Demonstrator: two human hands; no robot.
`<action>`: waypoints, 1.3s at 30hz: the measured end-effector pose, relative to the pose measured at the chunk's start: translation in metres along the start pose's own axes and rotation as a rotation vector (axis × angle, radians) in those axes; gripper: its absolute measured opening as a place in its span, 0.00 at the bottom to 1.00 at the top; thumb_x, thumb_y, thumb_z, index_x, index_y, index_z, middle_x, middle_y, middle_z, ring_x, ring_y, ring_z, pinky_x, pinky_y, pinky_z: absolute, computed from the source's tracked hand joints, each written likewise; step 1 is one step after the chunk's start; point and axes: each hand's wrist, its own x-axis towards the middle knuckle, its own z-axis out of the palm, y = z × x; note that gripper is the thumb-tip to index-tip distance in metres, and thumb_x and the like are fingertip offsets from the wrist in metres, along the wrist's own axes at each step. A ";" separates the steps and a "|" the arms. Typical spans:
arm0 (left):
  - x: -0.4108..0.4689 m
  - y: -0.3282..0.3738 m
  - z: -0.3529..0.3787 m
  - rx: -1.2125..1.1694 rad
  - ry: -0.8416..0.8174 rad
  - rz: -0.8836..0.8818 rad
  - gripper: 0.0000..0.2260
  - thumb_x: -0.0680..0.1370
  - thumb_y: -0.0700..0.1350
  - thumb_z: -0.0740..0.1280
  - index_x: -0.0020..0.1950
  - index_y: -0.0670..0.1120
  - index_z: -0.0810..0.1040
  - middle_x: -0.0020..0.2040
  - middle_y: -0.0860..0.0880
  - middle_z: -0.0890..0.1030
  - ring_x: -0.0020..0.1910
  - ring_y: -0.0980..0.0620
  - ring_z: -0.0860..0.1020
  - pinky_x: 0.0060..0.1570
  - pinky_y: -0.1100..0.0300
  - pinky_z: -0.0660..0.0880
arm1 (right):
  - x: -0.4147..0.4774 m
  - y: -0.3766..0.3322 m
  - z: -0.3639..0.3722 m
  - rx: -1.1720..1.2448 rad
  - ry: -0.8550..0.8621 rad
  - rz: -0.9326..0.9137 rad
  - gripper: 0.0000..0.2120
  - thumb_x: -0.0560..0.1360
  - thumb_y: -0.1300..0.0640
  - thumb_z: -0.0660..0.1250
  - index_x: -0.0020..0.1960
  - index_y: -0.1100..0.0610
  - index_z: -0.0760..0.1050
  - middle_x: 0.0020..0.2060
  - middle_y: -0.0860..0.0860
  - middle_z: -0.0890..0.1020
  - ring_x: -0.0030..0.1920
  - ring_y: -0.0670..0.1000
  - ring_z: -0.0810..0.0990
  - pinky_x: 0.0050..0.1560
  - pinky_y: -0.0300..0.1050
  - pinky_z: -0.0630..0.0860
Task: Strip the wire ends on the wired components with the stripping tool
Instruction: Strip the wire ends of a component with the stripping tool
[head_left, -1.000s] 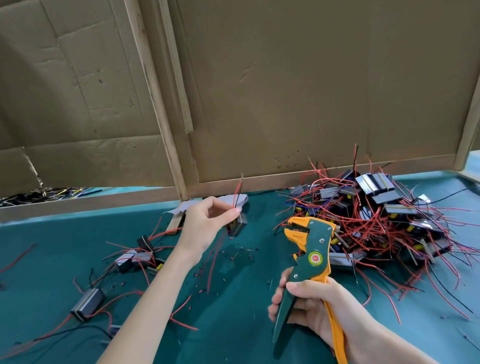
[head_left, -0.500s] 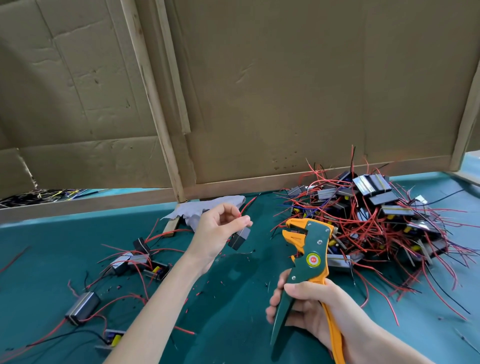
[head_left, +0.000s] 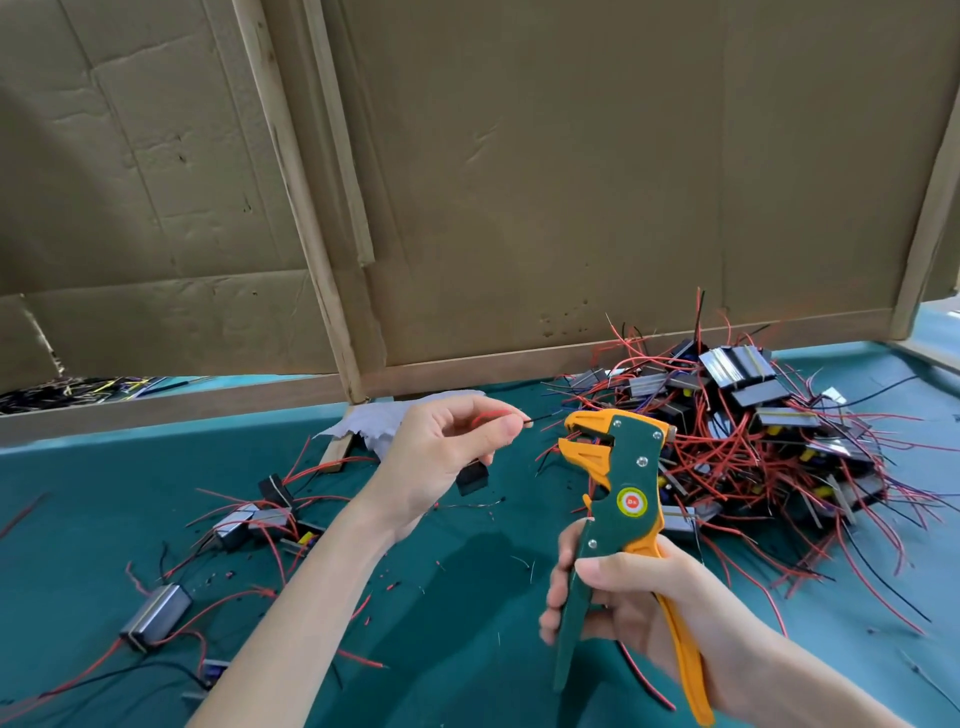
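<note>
Work at a green table (head_left: 467, 613)
A heap of wired components (head_left: 753, 441) lies at right. The right hand (head_left: 639, 603) grips the upright stripping tool (head_left: 626, 493) by its handles; the left hand (head_left: 441, 457) pinches a red wire (head_left: 491, 415) just beside the tool's head.

Component (head_left: 472, 479) mostly hidden behind L hand (head_left: 441, 457). Wire (head_left: 491, 414) tip too small to tell if stripped. Cloth (head_left: 363, 426) partly covered too.

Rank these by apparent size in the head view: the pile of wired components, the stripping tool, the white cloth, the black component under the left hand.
1. pile of wired components
2. stripping tool, though nearer the camera
3. white cloth, partly hidden
4. black component
</note>
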 end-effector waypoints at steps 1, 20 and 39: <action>-0.001 0.003 0.002 0.000 -0.003 -0.004 0.07 0.68 0.51 0.71 0.39 0.49 0.85 0.31 0.55 0.76 0.31 0.58 0.70 0.34 0.69 0.70 | -0.001 -0.001 0.000 -0.008 -0.019 -0.003 0.11 0.62 0.62 0.75 0.43 0.64 0.79 0.38 0.66 0.79 0.39 0.65 0.81 0.46 0.60 0.79; -0.005 0.014 -0.001 0.121 -0.154 -0.067 0.04 0.70 0.49 0.70 0.36 0.51 0.83 0.34 0.49 0.72 0.35 0.51 0.66 0.32 0.67 0.67 | -0.009 -0.009 0.002 -0.174 -0.083 -0.028 0.08 0.66 0.60 0.74 0.41 0.62 0.78 0.35 0.65 0.78 0.36 0.64 0.80 0.43 0.58 0.78; 0.005 -0.067 0.017 0.536 -0.012 -0.080 0.14 0.83 0.39 0.56 0.66 0.44 0.75 0.45 0.52 0.69 0.35 0.63 0.73 0.43 0.70 0.68 | 0.006 -0.003 -0.011 0.062 0.235 -0.026 0.07 0.60 0.63 0.73 0.37 0.62 0.81 0.36 0.64 0.79 0.36 0.65 0.81 0.40 0.57 0.81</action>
